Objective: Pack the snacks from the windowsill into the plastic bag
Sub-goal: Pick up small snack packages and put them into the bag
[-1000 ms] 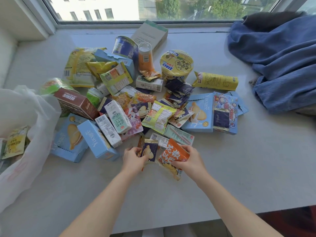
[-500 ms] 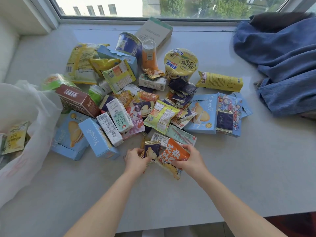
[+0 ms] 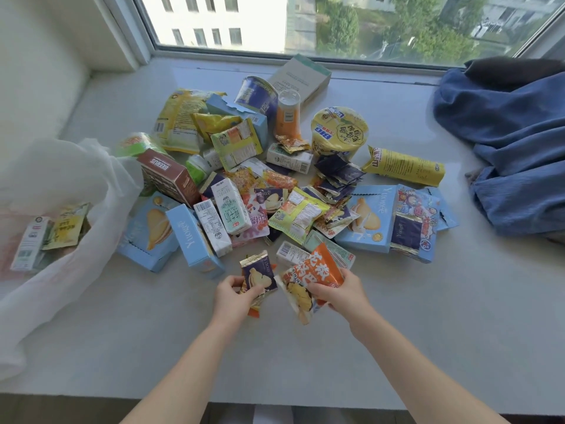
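A heap of snacks covers the middle of the white windowsill [image 3: 428, 316]: blue cookie boxes [image 3: 368, 218], a yellow noodle cup [image 3: 339, 131], milk cartons, a brown box and several small packets. My left hand [image 3: 232, 296] grips a small dark purple cookie packet [image 3: 259, 275] with another wrapper under it, at the heap's near edge. My right hand [image 3: 341, 293] holds an orange and white snack packet [image 3: 308, 281], lifted a little off the sill. The white plastic bag [image 3: 61, 270] lies open at the left with a few snacks inside.
A crumpled blue cloth [image 3: 513, 154] lies at the right end of the sill. The window frame runs along the back and a wall closes the left side. The sill's front edge [image 3: 275, 402] is near my forearms.
Both hands have closed on their packets and raised them slightly from the sill. The camera has tilted up, showing more of the window.
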